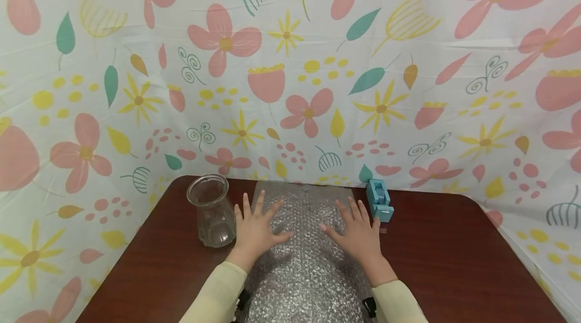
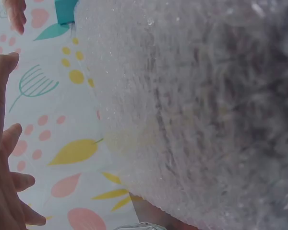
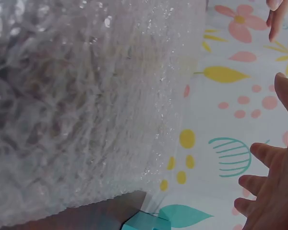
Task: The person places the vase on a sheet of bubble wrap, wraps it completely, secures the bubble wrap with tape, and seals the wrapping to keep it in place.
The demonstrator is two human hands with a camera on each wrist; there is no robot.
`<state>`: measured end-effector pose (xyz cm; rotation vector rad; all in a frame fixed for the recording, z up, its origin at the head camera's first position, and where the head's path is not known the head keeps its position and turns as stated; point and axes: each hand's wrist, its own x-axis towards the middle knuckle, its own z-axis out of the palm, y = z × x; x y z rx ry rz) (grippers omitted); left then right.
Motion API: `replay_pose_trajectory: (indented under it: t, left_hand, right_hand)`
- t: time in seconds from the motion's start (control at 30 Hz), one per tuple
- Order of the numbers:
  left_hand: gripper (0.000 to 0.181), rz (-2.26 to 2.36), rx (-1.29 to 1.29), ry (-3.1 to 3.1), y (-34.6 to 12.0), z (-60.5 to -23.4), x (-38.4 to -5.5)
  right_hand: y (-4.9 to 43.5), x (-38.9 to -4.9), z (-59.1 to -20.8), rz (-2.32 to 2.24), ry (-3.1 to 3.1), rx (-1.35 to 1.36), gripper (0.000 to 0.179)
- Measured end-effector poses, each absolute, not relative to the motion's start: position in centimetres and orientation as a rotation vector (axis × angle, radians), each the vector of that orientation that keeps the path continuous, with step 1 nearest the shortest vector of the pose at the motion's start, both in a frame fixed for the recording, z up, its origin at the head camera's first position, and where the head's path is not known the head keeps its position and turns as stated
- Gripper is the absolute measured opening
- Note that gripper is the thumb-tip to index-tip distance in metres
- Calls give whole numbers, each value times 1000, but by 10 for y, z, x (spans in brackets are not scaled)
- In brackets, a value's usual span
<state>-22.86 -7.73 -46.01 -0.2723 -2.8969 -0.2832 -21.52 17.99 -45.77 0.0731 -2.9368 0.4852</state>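
Note:
A long sheet of bubble wrap (image 1: 301,262) runs down the middle of the table from the back edge toward the person. Over its left side the left hand (image 1: 255,234) is spread, fingers straight and pointing away, holding nothing. The right hand (image 1: 358,239) mirrors it over the right side, fingers likewise spread. Just left of the left hand stands a clear glass vase (image 1: 215,214) with a flared rim. Beyond the right fingertips sits a blue tape dispenser (image 1: 379,199). In both wrist views the bubble wrap (image 2: 182,110) fills much of the picture, beside the spread fingers.
The dark reddish-brown table (image 1: 454,257) has rounded far corners. A white cloth (image 1: 290,86) printed with flowers and leaves hangs behind it and along the sides. A small clear piece (image 1: 383,230) lies near the dispenser's front.

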Motion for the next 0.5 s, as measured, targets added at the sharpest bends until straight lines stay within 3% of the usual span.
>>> replay_pose_trajectory:
  t: [0.5]
  left_hand:
    - [86,-333,-275,-2821,-79,-465,-220]
  right_hand:
    - [183,-209,-465,504,-2912,83,82]
